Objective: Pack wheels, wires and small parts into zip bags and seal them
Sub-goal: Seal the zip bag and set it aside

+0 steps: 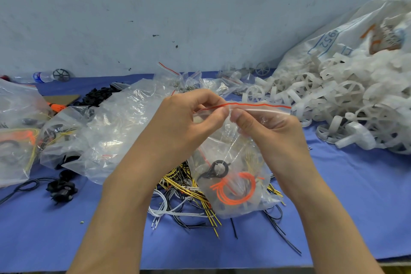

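Blue table [347, 196], both hands [186, 127] pinching zip bag [233, 173]

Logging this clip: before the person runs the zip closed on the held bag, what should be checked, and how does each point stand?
1. Both hands hold the zip bag at its strip: left hand, right hand: ok.
2. Orange wire and black part inside: ok.
3. White wheel inside: cannot tell.
4. Nothing sticking across the red strip: ok.
5. Strip already pressed shut: cannot tell.
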Motion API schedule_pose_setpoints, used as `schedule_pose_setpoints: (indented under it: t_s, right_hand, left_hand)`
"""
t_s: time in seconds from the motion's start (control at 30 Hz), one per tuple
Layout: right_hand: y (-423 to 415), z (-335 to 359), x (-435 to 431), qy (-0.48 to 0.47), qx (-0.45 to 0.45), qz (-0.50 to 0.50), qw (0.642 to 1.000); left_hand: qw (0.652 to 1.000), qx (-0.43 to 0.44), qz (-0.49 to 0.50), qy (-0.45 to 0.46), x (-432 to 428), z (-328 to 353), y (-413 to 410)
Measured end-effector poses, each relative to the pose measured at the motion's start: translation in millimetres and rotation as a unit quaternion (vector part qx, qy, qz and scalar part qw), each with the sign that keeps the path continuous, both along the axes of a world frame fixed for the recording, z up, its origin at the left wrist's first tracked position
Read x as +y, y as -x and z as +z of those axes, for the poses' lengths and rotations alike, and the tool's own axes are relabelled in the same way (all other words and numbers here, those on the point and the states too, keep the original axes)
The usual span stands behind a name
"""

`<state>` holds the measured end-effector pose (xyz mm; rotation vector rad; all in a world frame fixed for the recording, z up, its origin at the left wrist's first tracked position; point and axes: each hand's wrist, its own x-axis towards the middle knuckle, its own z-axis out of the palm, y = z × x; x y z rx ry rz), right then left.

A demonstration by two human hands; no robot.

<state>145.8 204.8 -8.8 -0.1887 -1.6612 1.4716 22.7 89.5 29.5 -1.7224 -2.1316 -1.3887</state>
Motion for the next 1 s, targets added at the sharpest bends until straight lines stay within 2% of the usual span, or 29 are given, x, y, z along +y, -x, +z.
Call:
schedule_pose_setpoints:
  t_s: [0.27, 0.6, 1.0]
  right_hand:
    - [1.7, -0.9, -0.9, -0.017, 0.005, -0.010, 1.000]
    - [8.5, -7.3, -0.6, 0.041, 0.016, -0.121, 0.992]
    - [3.7, -6.8, 8.4, 0.080, 0.048, -0.178, 0.980]
  left_hand:
    - [0.999, 0.049, 0.020, -0.003, 1.3, -0.7, -1.2]
    - [0.997, 0.043, 0.065, -0.014, 4.2, -9.2, -1.1]
    - [0.996, 0.023, 0.079, -0.037, -27.0, -19.8, 14.4]
